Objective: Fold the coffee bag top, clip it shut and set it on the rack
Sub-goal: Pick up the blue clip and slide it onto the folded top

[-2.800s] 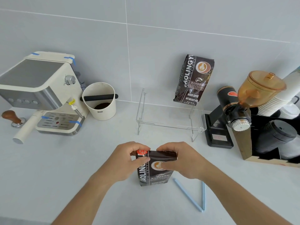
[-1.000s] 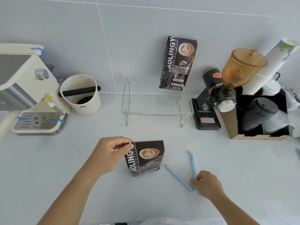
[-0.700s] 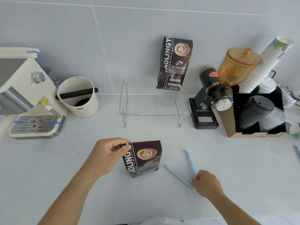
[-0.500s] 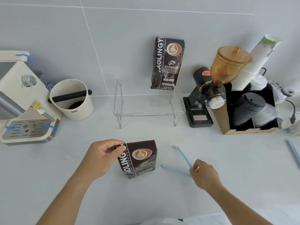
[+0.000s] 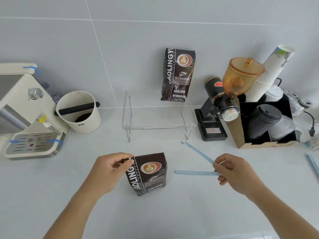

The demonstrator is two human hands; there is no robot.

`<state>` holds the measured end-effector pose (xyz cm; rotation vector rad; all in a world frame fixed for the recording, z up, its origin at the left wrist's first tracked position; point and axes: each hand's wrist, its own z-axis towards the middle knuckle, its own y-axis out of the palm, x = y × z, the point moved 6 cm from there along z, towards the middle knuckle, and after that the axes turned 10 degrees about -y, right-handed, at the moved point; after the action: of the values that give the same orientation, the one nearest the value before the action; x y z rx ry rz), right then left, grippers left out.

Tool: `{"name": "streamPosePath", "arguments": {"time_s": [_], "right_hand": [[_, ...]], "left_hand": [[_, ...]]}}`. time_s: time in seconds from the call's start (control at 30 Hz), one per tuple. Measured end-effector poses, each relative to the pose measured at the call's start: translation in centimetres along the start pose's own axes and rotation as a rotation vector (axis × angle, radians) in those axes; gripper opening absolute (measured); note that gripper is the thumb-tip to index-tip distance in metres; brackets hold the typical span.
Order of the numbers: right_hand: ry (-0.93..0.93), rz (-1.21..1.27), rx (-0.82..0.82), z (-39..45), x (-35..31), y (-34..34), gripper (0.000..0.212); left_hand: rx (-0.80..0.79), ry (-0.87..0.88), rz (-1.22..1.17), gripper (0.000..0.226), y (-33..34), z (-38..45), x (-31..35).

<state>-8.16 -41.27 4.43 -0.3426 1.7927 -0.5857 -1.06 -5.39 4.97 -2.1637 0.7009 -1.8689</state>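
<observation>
A dark brown coffee bag (image 5: 148, 175) stands upright on the white counter, its top folded down. My left hand (image 5: 110, 171) pinches the folded top at the bag's left corner. My right hand (image 5: 234, 173) holds a light blue sealing clip (image 5: 196, 173) at its hinge end, lifted off the counter to the right of the bag. The clip's two arms are spread in a V that points left. A clear acrylic rack (image 5: 158, 125) stands behind, near the wall. A second, unfolded coffee bag (image 5: 177, 75) stands on the rack's right end against the tiles.
An espresso machine (image 5: 22, 111) and a white knock box (image 5: 79, 112) stand at the left. A black grinder with an amber hopper (image 5: 227, 99) and a cup organiser (image 5: 265, 125) with paper cups and lids are at the right. More blue clips (image 5: 313, 164) lie at the right edge.
My right hand left the bag, reached to the clip on the counter, grasped its hinge end and lifted it. My left hand kept its hold on the folded top.
</observation>
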Motion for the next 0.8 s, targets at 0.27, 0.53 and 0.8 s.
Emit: {"name": "streamPosePath", "arguments": {"time_s": [0.27, 0.53, 0.8], "right_hand": [[-0.094, 0.327, -0.049, 0.6, -4.5, 0.1, 0.011], [-0.186, 0.285, -0.208, 2.0, -8.5, 3.8, 0.008], [-0.187, 0.294, -0.242, 3.5, -10.0, 6.8, 0.012]], "left_hand": [[0.045, 0.069, 0.098, 0.034, -0.4, 0.6, 0.8], [0.032, 0.031, 0.075, 0.031, -0.1, 0.7, 0.8], [0.029, -0.062, -0.127, 0.039, -0.4, 0.0, -0.5]]}}
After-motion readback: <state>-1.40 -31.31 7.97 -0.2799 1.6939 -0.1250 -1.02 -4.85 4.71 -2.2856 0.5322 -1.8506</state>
